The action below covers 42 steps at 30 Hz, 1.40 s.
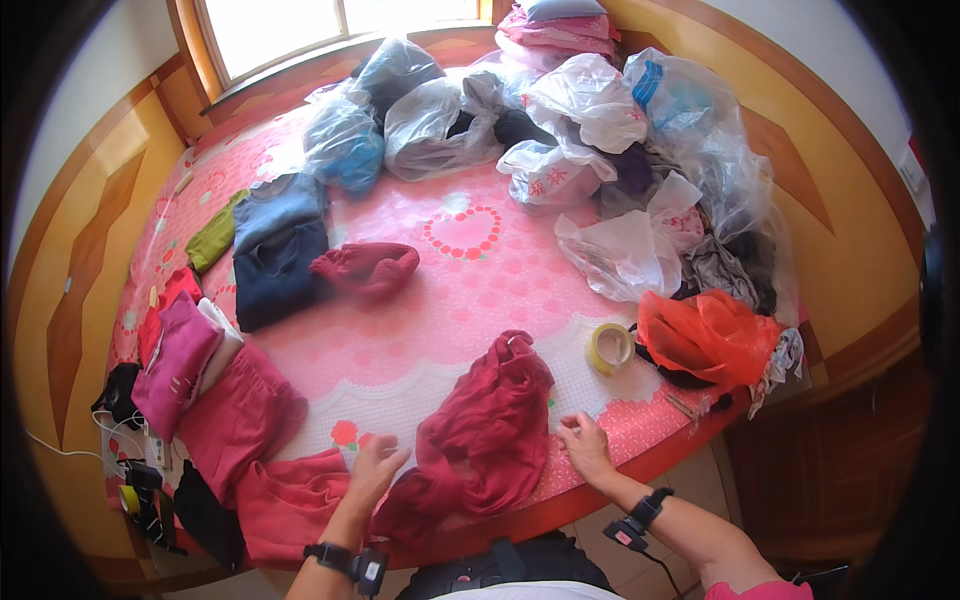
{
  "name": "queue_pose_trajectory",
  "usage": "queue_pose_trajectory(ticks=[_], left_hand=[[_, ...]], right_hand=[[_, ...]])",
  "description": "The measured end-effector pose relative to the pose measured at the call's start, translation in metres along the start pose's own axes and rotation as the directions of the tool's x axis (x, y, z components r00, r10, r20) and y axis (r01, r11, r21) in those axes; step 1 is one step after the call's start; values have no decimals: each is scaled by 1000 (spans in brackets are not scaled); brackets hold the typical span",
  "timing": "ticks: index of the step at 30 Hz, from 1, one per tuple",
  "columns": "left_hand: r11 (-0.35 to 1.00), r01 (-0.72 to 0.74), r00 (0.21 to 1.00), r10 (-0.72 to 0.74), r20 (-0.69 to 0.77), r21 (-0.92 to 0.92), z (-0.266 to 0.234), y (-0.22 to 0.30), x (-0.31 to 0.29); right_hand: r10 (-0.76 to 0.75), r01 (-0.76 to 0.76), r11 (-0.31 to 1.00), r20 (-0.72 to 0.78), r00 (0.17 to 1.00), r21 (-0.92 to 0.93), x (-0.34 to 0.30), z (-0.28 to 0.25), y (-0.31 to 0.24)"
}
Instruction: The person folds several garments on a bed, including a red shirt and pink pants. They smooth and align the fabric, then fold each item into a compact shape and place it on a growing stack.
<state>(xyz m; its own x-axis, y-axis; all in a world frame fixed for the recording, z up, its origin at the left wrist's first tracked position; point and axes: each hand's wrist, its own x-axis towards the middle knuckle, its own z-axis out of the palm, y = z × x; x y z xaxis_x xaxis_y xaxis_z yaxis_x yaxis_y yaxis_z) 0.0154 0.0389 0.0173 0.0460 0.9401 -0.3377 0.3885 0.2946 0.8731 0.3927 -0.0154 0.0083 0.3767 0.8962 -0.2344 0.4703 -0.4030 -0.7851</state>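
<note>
A crumpled dark red garment (485, 430) lies at the near edge of the bed, between my two hands. On its left side is my left hand (378, 464), fingers loosely bent and apart, with nothing in it. My right hand (584, 446) hovers just off the garment's right side, its fingers curled a little and also holding nothing. Left of my left hand, a lighter red cloth (290, 500) spreads along the edge beside folded dark red trousers (245, 400). A bunched-up dark red cloth (375, 270), slightly blurred, is farther back.
Folded navy and grey-blue clothes (280, 275) and a pink folded garment (178, 365) lie at the left. A roll of tape (610, 348) sits right of the garment, near an orange-red plastic bag (705, 335). Clear plastic bags (435, 125) of clothes line the back. A white cable (65, 450) hangs at left.
</note>
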Motion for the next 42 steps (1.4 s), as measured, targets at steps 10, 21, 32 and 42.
queue_pose_trajectory(ticks=[10, 21, 32, 42], left_hand=[[887, 361, 860, -196, 472, -288, 92, 53, 0], [804, -364, 858, 93, -505, -471, -182, 111, 93], [546, -51, 288, 810, -511, 836, -305, 146, 21], [967, 145, 797, 11, -604, 209, -198, -91, -79]], right_hand=[[166, -158, 983, 89, 982, -90, 47, 103, -18], [-51, 154, 834, -203, 978, 531, 175, -67, -99], [-557, 588, 381, -330, 762, 714, 148, -128, -262], [-593, 713, 687, 463, 659, -136, -8, -34, -15]])
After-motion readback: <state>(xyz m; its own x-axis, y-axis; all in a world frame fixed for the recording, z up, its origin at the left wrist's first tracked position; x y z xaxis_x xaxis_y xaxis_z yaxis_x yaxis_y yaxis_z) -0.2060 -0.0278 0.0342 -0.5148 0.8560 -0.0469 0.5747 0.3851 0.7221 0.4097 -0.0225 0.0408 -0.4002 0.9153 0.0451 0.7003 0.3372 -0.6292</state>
